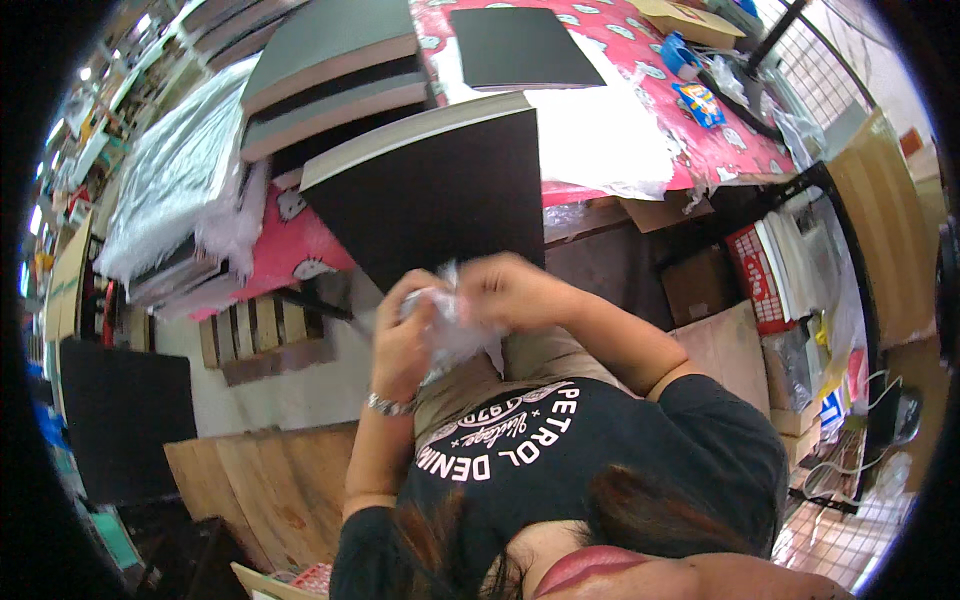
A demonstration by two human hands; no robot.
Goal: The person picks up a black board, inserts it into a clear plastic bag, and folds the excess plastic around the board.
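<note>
In front of my waist, both hands work at a crumpled piece of clear plastic. My left hand, with a metal watch band at the wrist, is closed on its left side. My right hand is blurred by motion, its fingers pinched in at the plastic's upper right. Just beyond them a large black panel with a pale, thick top edge stands tilted against the table edge; its lower end is hidden behind my hands.
Thick dark slabs are stacked on the table's left. A flat black sheet lies on white paper over a pink patterned cloth. A red crate stands at right, wooden boards at lower left, another black panel at far left.
</note>
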